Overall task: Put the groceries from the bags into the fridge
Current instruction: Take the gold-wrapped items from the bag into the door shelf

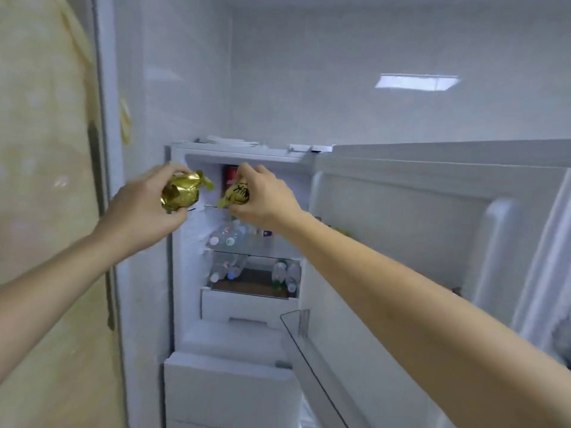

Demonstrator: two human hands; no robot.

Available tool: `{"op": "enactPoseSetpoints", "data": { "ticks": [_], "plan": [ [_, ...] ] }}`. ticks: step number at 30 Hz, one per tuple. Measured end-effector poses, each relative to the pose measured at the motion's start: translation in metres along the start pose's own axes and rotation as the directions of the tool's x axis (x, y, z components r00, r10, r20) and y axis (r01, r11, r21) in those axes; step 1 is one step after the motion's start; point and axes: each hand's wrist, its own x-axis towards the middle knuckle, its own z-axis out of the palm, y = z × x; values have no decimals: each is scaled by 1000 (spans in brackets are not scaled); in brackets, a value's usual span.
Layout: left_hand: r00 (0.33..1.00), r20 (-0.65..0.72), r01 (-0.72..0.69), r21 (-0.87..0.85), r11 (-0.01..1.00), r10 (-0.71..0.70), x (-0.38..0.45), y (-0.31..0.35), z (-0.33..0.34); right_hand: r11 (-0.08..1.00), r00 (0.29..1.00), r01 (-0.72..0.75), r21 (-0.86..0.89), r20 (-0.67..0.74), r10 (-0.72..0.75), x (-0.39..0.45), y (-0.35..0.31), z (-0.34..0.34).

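Two arms raised | left hand [145, 208] grips gold packet [182, 193] | right hand [262, 199] grips second packet [236, 194]

Both arms reach toward the open fridge [234, 304]. The left hand [145, 208] grips a crumpled gold foil packet [180, 193]; the right hand [262, 199] holds a second gold packet [236, 194] with black writing, in front of the top shelf [216, 208]. Plastic bottles [228, 236] lie on the 2 shelves below. The fridge door [432, 242] stands open at the right.
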Motion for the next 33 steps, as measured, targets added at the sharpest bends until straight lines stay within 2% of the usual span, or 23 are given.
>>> {"op": "enactPoseSetpoints", "data": {
  "ticks": [6, 13, 19, 24, 28, 30, 33],
  "plan": [
    [975, 29, -206, -265, 942, 221, 74, 57, 59, 953, 967, -256, -160, -43, 252, -17, 38, -82],
    [859, 251, -292, -475, 830, 446, 75, 134, 132, 828, 864, -483, -283, -2, 503, -86, 64, -117],
    [751, 421, -278, -497, 822, 508, 59, 166, 171, 704, 745, -589, -397, 71, 664, -123, 70, -119],
    [658, 546, -260, -481, 838, 518, 53, 175, 185, 662, 721, -598, -452, 58, 691, -144, 76, -115],
    [668, 541, -242, -492, 836, 512, 55, 168, 183, 662, 710, -587, -466, 97, 698, -139, 67, -120],
    [722, 488, -248, -478, 842, 490, 59, 157, 174, 682, 748, -584, -439, 35, 663, -130, 58, -126],
    [826, 388, -266, -373, 889, 410, 66, 127, 154, 746, 837, -531, -401, -110, 537, -106, 42, -120]
  ]
}}
